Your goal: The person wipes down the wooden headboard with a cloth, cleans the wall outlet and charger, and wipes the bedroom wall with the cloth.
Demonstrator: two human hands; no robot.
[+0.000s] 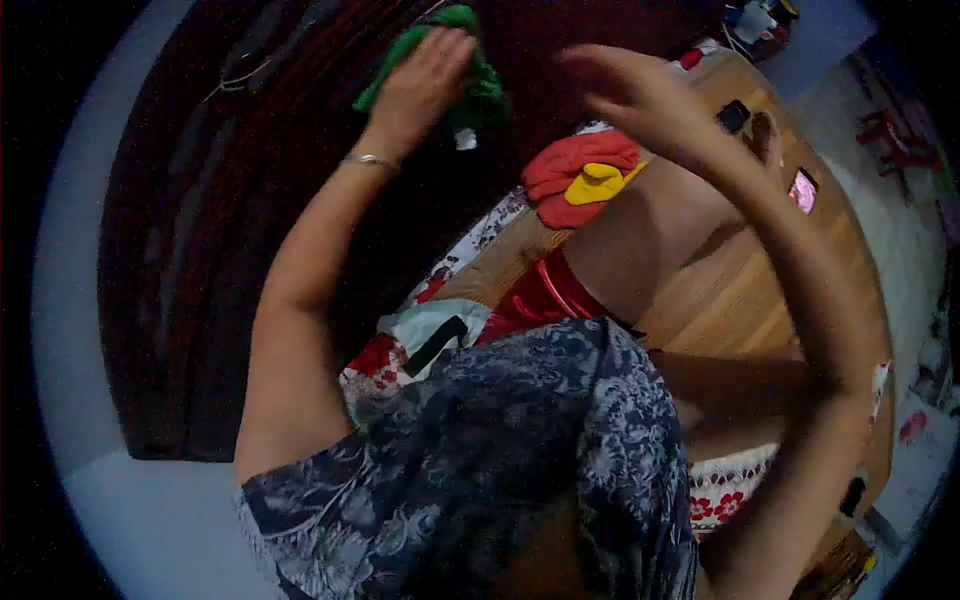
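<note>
My left hand (425,80), with a silvery bracelet at its wrist, bends over a bunched green cloth (487,88) lying against a dark reddish-brown surface (230,300). The cloth shows around the fingers, and a small white tag (465,139) hangs from its lower edge. To the right, my right hand (625,85) is raised with its fingers apart and nothing in them, slightly blurred. Below that hand lies a folded coral-red cloth (570,165) with a yellow piece (598,184) on it.
A curved wooden surface (710,300) lies under my bare leg, with a phone (803,190) with a lit pink screen and a small black object (733,117) on it. A light cord (238,80) crosses the dark surface. Red-and-white floral cloth (375,365) lies beside my body.
</note>
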